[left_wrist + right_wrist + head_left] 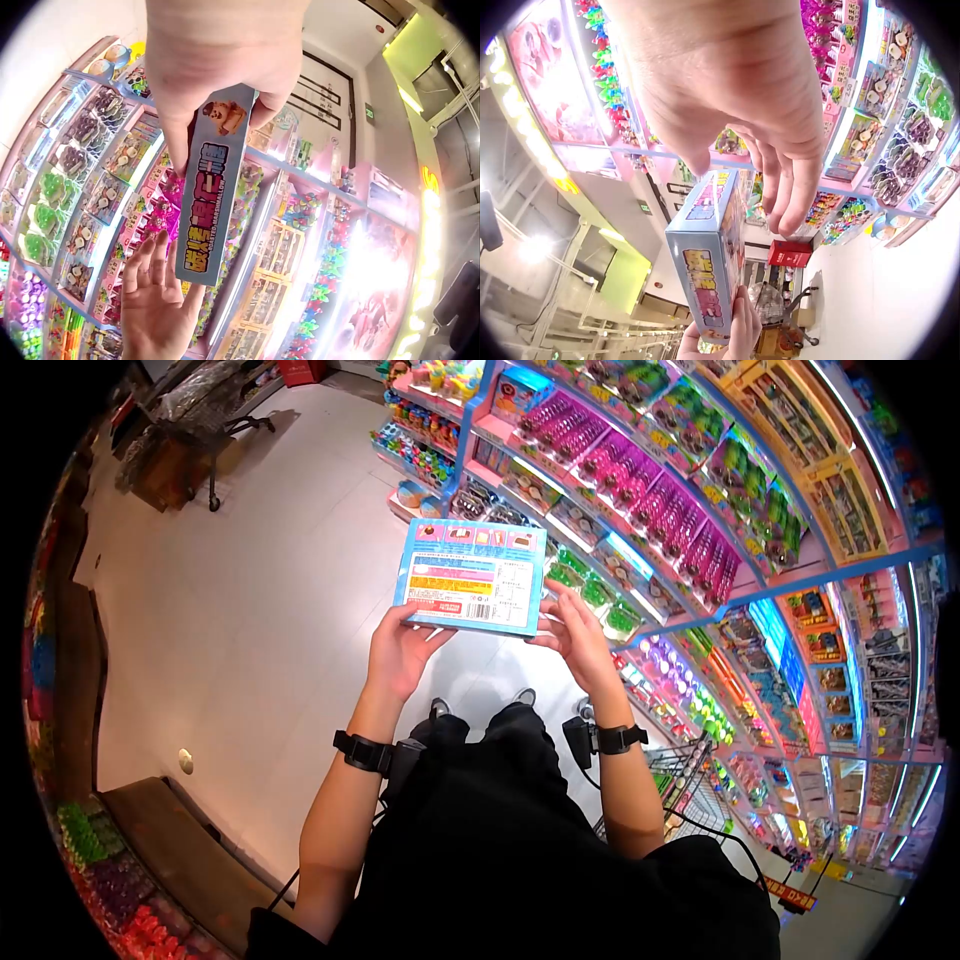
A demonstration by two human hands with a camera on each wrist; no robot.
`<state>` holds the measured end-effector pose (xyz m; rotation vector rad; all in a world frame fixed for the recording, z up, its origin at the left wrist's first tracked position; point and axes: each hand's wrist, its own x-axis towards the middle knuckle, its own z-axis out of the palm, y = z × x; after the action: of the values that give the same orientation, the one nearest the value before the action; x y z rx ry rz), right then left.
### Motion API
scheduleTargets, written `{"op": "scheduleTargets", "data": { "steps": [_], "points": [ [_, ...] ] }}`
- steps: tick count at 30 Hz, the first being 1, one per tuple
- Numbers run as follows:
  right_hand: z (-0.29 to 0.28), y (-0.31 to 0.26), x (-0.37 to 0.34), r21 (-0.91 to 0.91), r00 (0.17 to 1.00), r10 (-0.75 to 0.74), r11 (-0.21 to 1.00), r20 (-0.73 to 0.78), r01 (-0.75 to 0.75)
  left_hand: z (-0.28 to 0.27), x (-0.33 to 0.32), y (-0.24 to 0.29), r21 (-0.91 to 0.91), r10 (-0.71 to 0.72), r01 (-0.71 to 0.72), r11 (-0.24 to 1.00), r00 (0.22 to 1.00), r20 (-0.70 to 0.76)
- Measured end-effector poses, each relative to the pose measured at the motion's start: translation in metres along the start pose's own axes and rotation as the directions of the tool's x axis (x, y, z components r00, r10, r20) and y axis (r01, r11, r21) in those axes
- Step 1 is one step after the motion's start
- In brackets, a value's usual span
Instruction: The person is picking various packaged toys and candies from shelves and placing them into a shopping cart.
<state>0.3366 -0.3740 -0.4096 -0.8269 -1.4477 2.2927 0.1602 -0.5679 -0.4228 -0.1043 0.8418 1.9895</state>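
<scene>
A flat light-blue box (470, 578) with printed panels and a barcode is held up in front of the body, its printed back towards the head view. My left hand (402, 650) grips its lower left corner, thumb on the face. At the lower right corner is my right hand (575, 632), fingers relaxed and spread beside the edge. The left wrist view shows the box's narrow side (214, 187) between the left thumb and fingers, with the right hand (157, 307) open near the far end. In the right wrist view, the right hand (727, 112) has loosely extended fingers around the box (705, 255).
Shelves (640, 490) packed with colourful packaged goods rise ahead and to the right. A wire shopping cart (690, 790) stands at the lower right. Cartons (175, 475) and a wheeled stand are at the upper left on the pale floor (250, 610).
</scene>
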Motion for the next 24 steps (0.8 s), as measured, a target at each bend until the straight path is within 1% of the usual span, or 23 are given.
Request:
{"op": "scheduleTargets", "data": {
  "steps": [4, 5, 7, 10, 12, 13, 15, 16, 19, 20, 23, 24],
  "points": [
    [0.019, -0.002, 0.014, -0.082, 0.996, -0.008, 0.996, 0.090, 0.015, -0.010, 0.004, 0.010, -0.024, 0.054, -0.053, 0.998, 0.998, 0.013],
    [0.024, -0.004, 0.015, -0.100, 0.996, 0.006, 0.995, 0.092, 0.004, -0.013, 0.006, 0.012, -0.024, 0.063, -0.063, 0.998, 0.998, 0.020],
    [0.032, -0.008, 0.018, -0.154, 0.999, -0.016, 0.988, 0.046, 0.022, -0.011, 0.009, 0.017, -0.013, 0.085, -0.085, 0.996, 0.996, 0.034],
    [0.026, -0.009, 0.027, -0.156, 0.998, -0.050, 0.986, 0.038, 0.055, -0.004, 0.012, 0.017, 0.036, 0.102, -0.104, 0.994, 0.994, 0.037],
    [0.024, -0.013, 0.032, -0.145, 0.996, -0.073, 0.986, 0.046, 0.079, -0.001, 0.016, 0.021, 0.051, 0.112, -0.116, 0.992, 0.991, 0.077],
    [0.025, -0.015, 0.034, -0.261, 0.984, -0.178, 0.950, 0.001, 0.172, 0.002, 0.020, 0.021, 0.060, 0.111, -0.117, 0.991, 0.989, 0.098],
    [0.030, -0.020, 0.036, -0.492, 0.920, -0.387, 0.814, -0.060, 0.310, 0.010, 0.027, 0.020, 0.136, 0.203, -0.211, 0.968, 0.977, 0.067],
    [0.026, -0.023, 0.038, -0.543, 0.919, -0.391, 0.783, -0.050, 0.303, 0.015, 0.029, 0.018, 0.175, 0.247, -0.252, 0.952, 0.968, 0.052],
    [0.045, -0.031, 0.035, -0.412, 0.918, -0.396, 0.836, 0.007, 0.364, 0.033, 0.032, 0.013, 0.359, 0.410, -0.411, 0.838, 0.908, 0.082],
    [0.045, -0.031, 0.036, -0.497, 0.911, -0.410, 0.781, 0.049, 0.378, 0.036, 0.032, 0.012, 0.343, 0.400, -0.407, 0.846, 0.912, 0.095],
    [0.046, -0.030, 0.036, -0.544, 0.876, -0.483, 0.738, -0.013, 0.398, 0.042, 0.031, 0.010, 0.319, 0.371, -0.390, 0.864, 0.921, 0.122],
    [0.045, -0.032, 0.035, -0.521, 0.882, -0.469, 0.761, -0.033, 0.386, 0.043, 0.032, 0.010, 0.321, 0.366, -0.385, 0.865, 0.923, 0.119]
  ]
}}
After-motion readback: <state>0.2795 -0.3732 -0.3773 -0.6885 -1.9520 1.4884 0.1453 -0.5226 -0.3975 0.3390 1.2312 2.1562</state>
